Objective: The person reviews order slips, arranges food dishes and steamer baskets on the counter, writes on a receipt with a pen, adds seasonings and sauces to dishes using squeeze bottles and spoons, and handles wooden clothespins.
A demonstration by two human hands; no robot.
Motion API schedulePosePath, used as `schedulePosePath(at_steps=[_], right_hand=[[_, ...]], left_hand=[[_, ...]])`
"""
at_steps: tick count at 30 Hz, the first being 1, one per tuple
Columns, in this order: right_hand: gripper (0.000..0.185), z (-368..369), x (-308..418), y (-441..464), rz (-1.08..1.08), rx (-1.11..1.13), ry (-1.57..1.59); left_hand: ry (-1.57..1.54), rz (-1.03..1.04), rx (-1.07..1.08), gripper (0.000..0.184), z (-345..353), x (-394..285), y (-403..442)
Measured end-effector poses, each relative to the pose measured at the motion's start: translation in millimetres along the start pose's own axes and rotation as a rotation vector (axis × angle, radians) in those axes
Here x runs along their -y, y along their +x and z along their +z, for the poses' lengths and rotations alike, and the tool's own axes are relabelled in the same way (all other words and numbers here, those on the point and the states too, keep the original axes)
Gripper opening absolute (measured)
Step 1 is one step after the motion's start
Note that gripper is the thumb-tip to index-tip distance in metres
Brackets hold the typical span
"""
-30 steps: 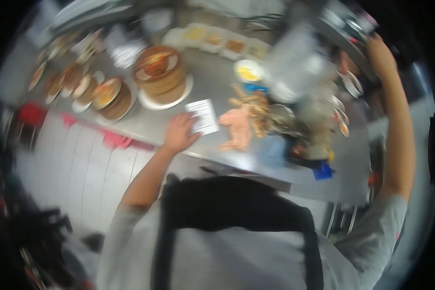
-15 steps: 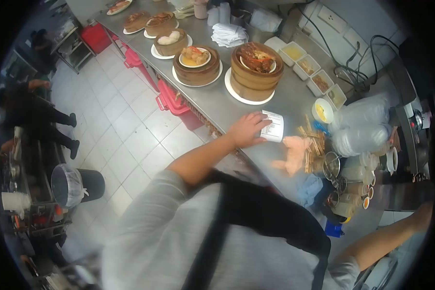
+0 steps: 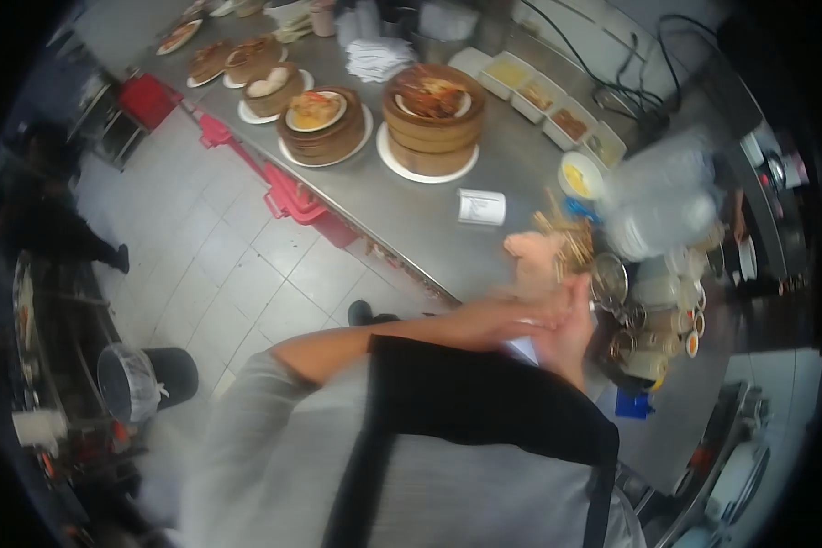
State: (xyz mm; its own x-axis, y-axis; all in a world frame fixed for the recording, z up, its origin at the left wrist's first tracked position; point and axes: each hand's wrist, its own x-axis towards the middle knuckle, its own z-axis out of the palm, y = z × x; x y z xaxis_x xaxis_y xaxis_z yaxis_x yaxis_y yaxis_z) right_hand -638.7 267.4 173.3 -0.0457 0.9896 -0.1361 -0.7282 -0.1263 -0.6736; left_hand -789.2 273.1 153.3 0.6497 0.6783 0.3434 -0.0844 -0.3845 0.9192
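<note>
My left hand (image 3: 525, 317) and my right hand (image 3: 571, 324) meet over the front of the steel counter, close to my apron. Both are smeared by motion, and their fingers overlap. A pale bluish-white piece (image 3: 521, 349) shows just below them, too blurred to name. Right beyond the hands lies a pinkish-orange cloth (image 3: 532, 256), beside a bundle of thin wooden sticks (image 3: 574, 245). Farther off, a curled printed receipt (image 3: 481, 207) rests on the counter, apart from both hands. Whether anything is between my fingers is hidden.
Bamboo steamers (image 3: 432, 137) with food stand on plates along the counter (image 3: 411, 215). Condiment tubs (image 3: 539, 96), plastic-wrapped containers (image 3: 662, 224) and jars (image 3: 658, 292) line the right. Red bins (image 3: 301, 205) and a lined bin (image 3: 146, 379) stand below. Another person (image 3: 55, 205) is at far left.
My left hand has left the receipt and moved right, toward me. My right hand has come in from the far right to meet it. The view has shifted.
</note>
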Motion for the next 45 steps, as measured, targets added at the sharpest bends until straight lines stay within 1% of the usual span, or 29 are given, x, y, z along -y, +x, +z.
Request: schedulePosePath(at_steps=[2,3,4,5,6,7,8,10,12,13,14,15,16,18,19,20,21,22,24,25,28,31,37,40,43,45], right_hand=[[0.025,-0.9,14.5,-1.9,-0.097,0.127,0.055],[0.026,1.4,24.1,-2.8,-0.143,0.199,0.080],[0.026,-2.7,57.5,-1.2,-0.341,0.098,0.044],[0.026,-4.5,98.7,-5.0,-0.463,0.130,0.068],[0.025,8.6,134.4,-12.2,-0.553,0.325,0.059],[0.032,11.6,159.3,-18.8,-0.604,0.334,-0.037],[0.036,29.6,158.9,-19.9,-0.618,0.135,-0.010],[0.044,65.8,142.4,-12.2,-0.627,-0.263,0.041],[0.054,18.1,113.7,14.4,-0.147,0.143,0.244],[0.060,-7.5,89.5,38.6,0.073,0.324,0.295],[0.063,-30.0,58.4,60.5,0.135,0.391,0.061],[0.064,-38.7,17.0,74.7,0.174,0.371,0.089],[0.044,-35.6,-10.8,80.1,0.147,0.259,-0.011],[0.014,-39.6,-50.4,96.8,-0.014,0.117,-0.177],[0.007,-47.7,-60.8,105.1,-0.060,0.087,-0.249],[0.006,-56.2,-68.9,113.1,-0.107,0.056,-0.320],[0.012,-60.5,-74.7,117.5,-0.152,0.024,-0.390],[0.013,-56.2,-76.3,116.6,-0.178,0.020,-0.455],[0.014,-47.9,-80.9,114.5,-0.228,0.019,-0.581],[0.014,-49.1,-88.4,114.2,-0.278,0.031,-0.596],[0.013,-57.9,-100.4,115.2,-0.392,0.109,-0.687],[0.011,-58.1,-105.0,116.1,-0.377,0.116,-0.786],[0.010,-63.9,-113.5,121.1,-0.493,0.169,-0.946],[0.010,-64.5,-113.4,120.7,-0.486,0.186,-1.012],[0.010,-63.0,-113.7,118.6,-0.385,0.202,-0.873],[0.009,-62.0,-114.6,121.0,-0.445,0.164,-0.929]], left_hand=[[-0.133,-0.079,0.101,0.023,0.3,0.8,-5.3],[-0.136,-0.160,0.177,0.023,-3.1,1.6,-10.6],[-0.132,-0.238,0.246,0.023,-9.5,3.9,-15.8],[-0.124,-0.314,0.312,0.022,-15.4,6.9,-19.3],[-0.021,-0.311,0.210,0.022,-21.7,13.4,-21.8],[0.084,-0.308,0.109,0.022,-28.8,23.7,-24.4],[0.188,-0.307,0.009,0.022,-34.6,34.3,-23.1],[0.651,-0.300,-0.229,0.023,-55.7,58.2,-1.9],[0.946,-0.276,-0.273,0.028,-82.3,51.3,22.9],[1.048,-0.301,-0.231,0.029,-91.7,63.8,27.8],[1.150,-0.326,-0.190,0.030,-99.2,83.8,28.7],[1.253,-0.353,-0.149,0.031,-104.7,99.9,27.5],[1.234,-0.375,-0.172,0.032,-107.5,110.4,25.0],[1.191,-0.419,-0.217,0.034,-108.4,124.4,18.1],[1.159,-0.416,-0.213,0.035,-106.6,120.6,14.3],[1.146,-0.380,-0.210,0.035,-105.4,121.4,10.4],[1.133,-0.347,-0.205,0.036,-104.2,123.2,5.2],[1.119,-0.319,-0.197,0.036,-99.8,122.6,0.4],[1.096,-0.382,-0.207,0.039,-88.9,117.8,-1.4],[1.090,-0.411,-0.212,0.040,-87.2,114.9,-1.8],[0.990,-0.442,-0.159,0.044,-100.1,114.6,-7.2],[0.956,-0.537,-0.042,0.047,-112.1,98.2,-4.9],[0.928,-0.549,-0.082,0.049,-111.8,97.7,-6.4],[0.939,-0.550,-0.074,0.048,-112.3,95.9,-6.4],[0.941,-0.564,-0.069,0.048,-112.9,95.6,-5.8],[0.934,-0.560,-0.090,0.048,-112.6,97.0,-5.8]])
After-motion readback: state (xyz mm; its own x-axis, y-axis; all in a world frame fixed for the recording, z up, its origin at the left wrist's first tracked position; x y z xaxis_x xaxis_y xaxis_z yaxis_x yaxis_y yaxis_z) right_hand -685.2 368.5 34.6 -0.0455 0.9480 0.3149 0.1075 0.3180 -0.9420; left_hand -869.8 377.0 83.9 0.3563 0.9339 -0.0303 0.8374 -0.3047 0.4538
